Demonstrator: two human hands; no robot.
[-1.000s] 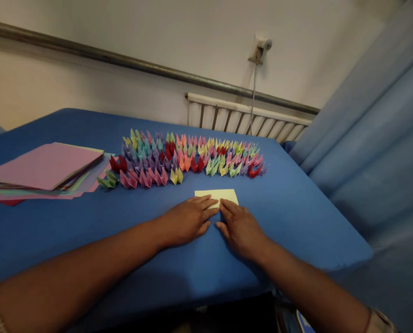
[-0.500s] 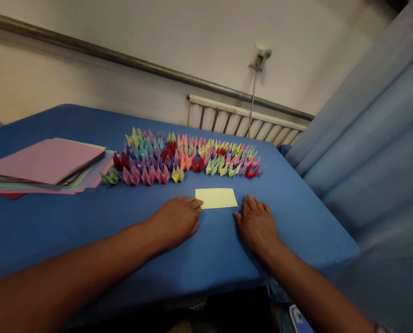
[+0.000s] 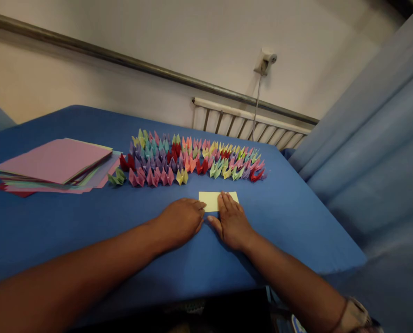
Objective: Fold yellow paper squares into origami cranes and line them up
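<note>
A pale yellow folded paper rectangle (image 3: 211, 200) lies on the blue table (image 3: 290, 217) in front of me. My right hand (image 3: 231, 222) lies flat with fingers stretched over the paper's right half. My left hand (image 3: 180, 220) rests palm down with fingers slightly curled, its fingertips at the paper's lower left corner. Behind the paper stand rows of several small folded paper pieces (image 3: 192, 157) in many colours.
A stack of coloured paper sheets (image 3: 55, 164), pink on top, lies at the left of the table. A rail and radiator (image 3: 251, 122) run along the wall behind. A blue curtain (image 3: 376, 138) hangs at the right, past the table's edge.
My right hand slid left from beside the paper onto its right half. My left hand stayed at the paper's left corner. The view shifted slightly.
</note>
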